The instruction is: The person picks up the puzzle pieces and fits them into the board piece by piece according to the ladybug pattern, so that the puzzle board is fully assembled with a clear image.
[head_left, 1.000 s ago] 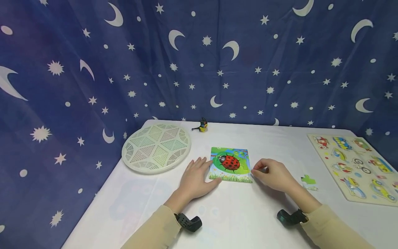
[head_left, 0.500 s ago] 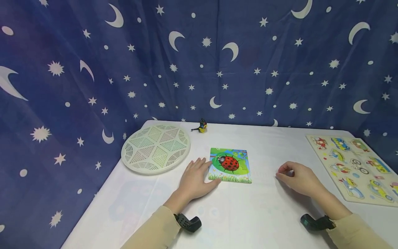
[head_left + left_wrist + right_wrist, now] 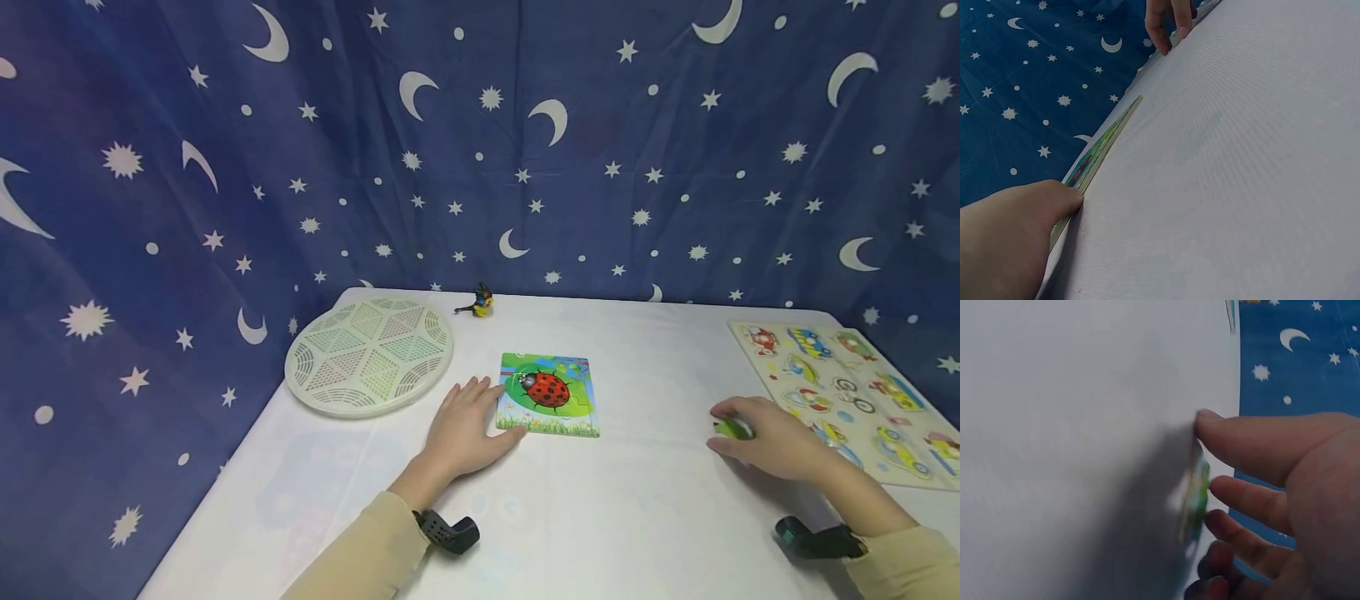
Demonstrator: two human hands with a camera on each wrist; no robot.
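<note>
My left hand rests with its fingers spread along the left side of a square ladybug jigsaw puzzle. Its thumb lies at the puzzle's lower edge; in the left wrist view the thumb touches the board's side. Off to the right, my right hand has its fingers and thumb curled round a small green jigsaw piece. Seen from the right wrist, that piece is blurred, close to the white tabletop, with fingertips against it. How far it is off the cloth, I cannot tell.
A board with vehicle pictures lies at the right, close beyond the right hand. A round pale board with a star pattern is at the left. Near the back edge stands a small bird figure. A starry blue curtain hangs behind.
My right hand has left the puzzle's right side and moved right to the loose green piece, which it now holds. The left hand has stayed at the puzzle.
</note>
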